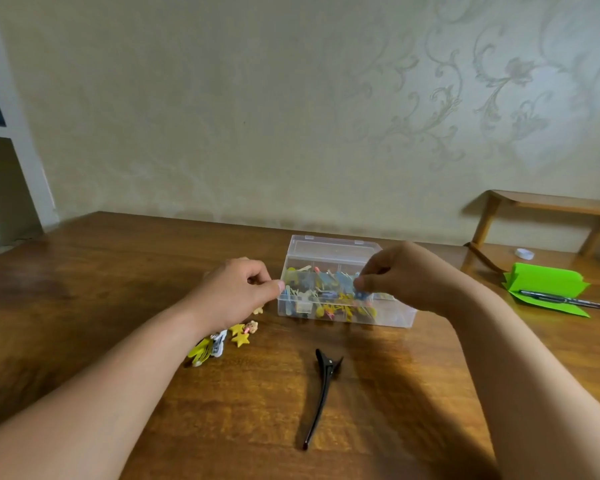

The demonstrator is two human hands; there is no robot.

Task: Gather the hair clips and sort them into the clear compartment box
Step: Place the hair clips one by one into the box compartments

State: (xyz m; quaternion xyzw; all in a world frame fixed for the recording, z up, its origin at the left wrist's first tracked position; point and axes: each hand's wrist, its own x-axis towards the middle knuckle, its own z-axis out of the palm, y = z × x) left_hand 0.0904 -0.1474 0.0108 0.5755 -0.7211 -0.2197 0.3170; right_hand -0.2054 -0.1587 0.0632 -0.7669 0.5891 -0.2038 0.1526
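Observation:
A clear compartment box point(394, 315) stands open on the wooden table, lid up at the back, with several colourful hair clips inside. My left hand point(238, 291) has curled fingers and its thumb presses the box's left front corner. My right hand point(400, 275) hovers over the box's right side and pinches a small blue clip point(360, 293). A long black clip point(321, 393) lies in front of the box. A cluster of small clips, yellow stars point(240, 336) and a yellow-white one point(207, 349), lies beside my left wrist.
A green folded paper point(548, 280) with a black pen point(565, 301) on it lies at the right. A small white object point(524, 253) sits behind it near a wooden rack point(548, 206). The wall runs along the table's far edge.

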